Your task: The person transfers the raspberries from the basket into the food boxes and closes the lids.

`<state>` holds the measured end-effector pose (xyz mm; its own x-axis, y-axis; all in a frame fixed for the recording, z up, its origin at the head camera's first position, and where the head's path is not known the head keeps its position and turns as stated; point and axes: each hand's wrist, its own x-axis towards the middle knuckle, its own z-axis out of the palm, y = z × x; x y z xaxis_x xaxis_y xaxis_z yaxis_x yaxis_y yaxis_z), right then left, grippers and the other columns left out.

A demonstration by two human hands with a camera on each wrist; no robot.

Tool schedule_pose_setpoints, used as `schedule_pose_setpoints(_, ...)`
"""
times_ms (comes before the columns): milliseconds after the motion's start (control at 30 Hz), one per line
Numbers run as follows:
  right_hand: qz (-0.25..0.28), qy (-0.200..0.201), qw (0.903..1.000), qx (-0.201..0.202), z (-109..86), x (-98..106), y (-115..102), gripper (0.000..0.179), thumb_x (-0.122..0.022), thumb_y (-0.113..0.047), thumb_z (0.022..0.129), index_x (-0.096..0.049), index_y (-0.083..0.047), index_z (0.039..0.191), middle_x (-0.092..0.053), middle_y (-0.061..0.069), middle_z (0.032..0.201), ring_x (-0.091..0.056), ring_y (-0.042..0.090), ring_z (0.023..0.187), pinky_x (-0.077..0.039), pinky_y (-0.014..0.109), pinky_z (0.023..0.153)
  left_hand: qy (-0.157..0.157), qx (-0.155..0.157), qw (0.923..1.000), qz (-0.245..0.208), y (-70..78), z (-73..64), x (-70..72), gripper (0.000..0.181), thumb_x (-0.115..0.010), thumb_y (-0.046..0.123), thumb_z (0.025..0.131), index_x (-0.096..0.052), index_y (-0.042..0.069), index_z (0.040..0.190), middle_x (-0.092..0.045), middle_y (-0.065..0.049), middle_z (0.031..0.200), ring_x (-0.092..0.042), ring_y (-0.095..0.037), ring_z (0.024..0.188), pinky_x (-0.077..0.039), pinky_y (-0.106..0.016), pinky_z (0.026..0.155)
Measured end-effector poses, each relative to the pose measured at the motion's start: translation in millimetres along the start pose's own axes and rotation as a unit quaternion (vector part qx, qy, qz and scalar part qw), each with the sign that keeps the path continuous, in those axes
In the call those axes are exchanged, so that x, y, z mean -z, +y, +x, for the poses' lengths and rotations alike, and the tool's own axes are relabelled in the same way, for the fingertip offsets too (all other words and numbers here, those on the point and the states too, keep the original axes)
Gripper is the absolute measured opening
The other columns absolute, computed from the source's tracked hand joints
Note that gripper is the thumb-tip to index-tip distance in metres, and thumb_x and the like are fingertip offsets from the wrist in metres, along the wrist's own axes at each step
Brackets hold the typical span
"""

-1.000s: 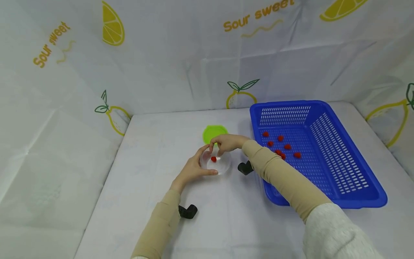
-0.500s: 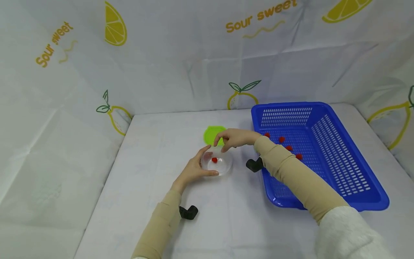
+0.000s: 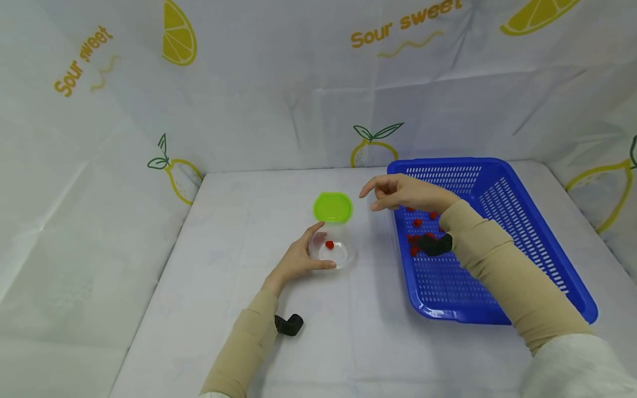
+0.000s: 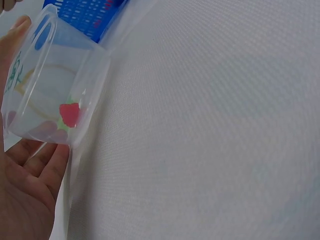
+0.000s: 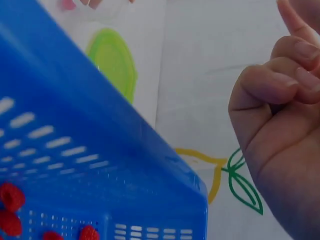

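Note:
My left hand (image 3: pixel 298 255) holds a small clear plastic tub (image 3: pixel 346 255) on the white cloth, thumb on the near side and fingers round the far side. Inside the tub, a single red raspberry (image 3: pixel 329 244) lies near its left wall; the left wrist view shows the raspberry (image 4: pixel 69 115) low down through the side. My right hand (image 3: pixel 405 190) hovers over the left rim of a blue basket (image 3: pixel 460 161) with nothing in its grasp. Its index finger reaches out while the other fingers bend loosely. Several raspberries (image 3: pixel 418 223) lie in the basket, partly hidden by the arm.
A green lid (image 3: pixel 332 208) lies flat just behind the tub. Black camera mounts (image 3: pixel 290 325) stick out from both wrists. White cloth (image 3: pixel 278 138) printed with lemons rises behind and beside the table.
My right hand has left the tub and moved right to the basket, uncovering the green lid. The left hand, tub and the raspberry in it have stayed in place.

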<state>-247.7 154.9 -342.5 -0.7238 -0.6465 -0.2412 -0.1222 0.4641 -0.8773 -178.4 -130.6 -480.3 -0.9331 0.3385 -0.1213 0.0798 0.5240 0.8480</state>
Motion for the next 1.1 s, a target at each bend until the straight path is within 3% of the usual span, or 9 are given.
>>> schedule_pose_setpoints(233, 0.072, 0.022, 0.9971, 0.011, -26.2, 21.6, 23.5, 0.026, -0.061, -0.017, 0.09, -0.059, -0.016, 0.116, -0.036, -0.003, 0.071, -0.037, 0.014, 0.063, -0.039, 0.029, 0.062, 0.005, -0.007, 1.0, 0.002, -1.7, -0.2, -0.9, 0.099, -0.083, 0.042, 0.064, -0.026, 0.035, 0.145, -0.043, 0.005, 0.144, -0.03, -0.023, 0.14, -0.031, -0.051, 0.111)
schedule_pose_setpoints(433, 0.114, 0.02, 0.9922, 0.046, -43.1, 34.2, 50.8, 0.025, -0.054, -0.008, 0.093, -0.057, -0.013, 0.118, -0.032, -0.005, 0.069, -0.032, 0.014, 0.061, -0.039, 0.029, 0.062, 0.002, -0.004, 1.0, -0.003, -2.6, 0.5, -1.9, 0.099, -0.083, 0.042, 0.064, -0.026, 0.036, 0.145, -0.042, 0.006, 0.145, -0.03, -0.023, 0.14, -0.032, -0.05, 0.11)
schedule_pose_setpoints(533, 0.105, 0.026, 0.9936, 0.032, -50.8, 38.3, 62.8, 0.026, -0.054, -0.008, 0.093, -0.058, -0.015, 0.118, -0.035, -0.006, 0.07, -0.036, 0.014, 0.065, -0.043, 0.026, 0.069, 0.001, -0.004, 1.0, -0.004, -3.1, 0.8, -2.3, 0.099, -0.083, 0.043, 0.064, -0.026, 0.039, 0.144, -0.043, 0.007, 0.145, -0.03, -0.022, 0.14, -0.032, -0.05, 0.11)
schedule_pose_setpoints(633, 0.074, 0.041, 0.9962, -0.019, -57.4, 40.2, 71.6, 0.026, -0.058, -0.014, 0.091, -0.059, -0.019, 0.117, -0.043, -0.006, 0.077, -0.047, 0.013, 0.08, -0.047, 0.028, 0.082, 0.003, -0.004, 1.0, -0.003, -4.2, 1.0, -2.4, 0.098, -0.083, 0.043, 0.064, -0.026, 0.042, 0.143, -0.043, 0.007, 0.144, -0.03, -0.022, 0.14, -0.032, -0.05, 0.11)
schedule_pose_setpoints(767, 0.051, 0.044, 0.9955, -0.067, -62.4, 43.2, 85.0, 0.024, -0.06, -0.021, 0.091, -0.06, -0.02, 0.115, -0.048, -0.004, 0.087, -0.053, 0.015, 0.099, -0.047, 0.031, 0.088, 0.008, -0.003, 1.0, 0.0, -5.1, 1.0, -2.1, 0.097, -0.083, 0.044, 0.064, -0.026, 0.045, 0.142, -0.041, 0.006, 0.146, -0.032, -0.022, 0.139, -0.034, -0.049, 0.109)
schedule_pose_setpoints(1000, 0.088, 0.026, 0.9941, -0.058, -67.2, 50.1, 111.0, 0.023, -0.055, -0.013, 0.093, -0.057, -0.011, 0.116, -0.036, -0.007, 0.068, -0.046, 0.014, 0.072, -0.046, 0.028, 0.076, 0.007, -0.002, 1.0, 0.003, -3.8, 1.9, -1.7, 0.098, -0.083, 0.044, 0.064, -0.026, 0.041, 0.144, -0.042, 0.007, 0.145, -0.033, -0.023, 0.138, -0.035, -0.049, 0.108)
schedule_pose_setpoints(1100, 0.082, 0.033, 0.9931, -0.077, -67.7, 49.9, 119.2, 0.032, -0.057, -0.016, 0.092, -0.053, -0.003, 0.12, -0.038, -0.008, 0.068, -0.048, 0.016, 0.075, -0.047, 0.027, 0.079, 0.007, -0.003, 1.0, -0.002, -3.7, 2.0, -1.8, 0.099, -0.083, 0.044, 0.063, -0.026, 0.038, 0.144, -0.043, 0.007, 0.144, -0.034, -0.024, 0.138, -0.036, -0.049, 0.108)
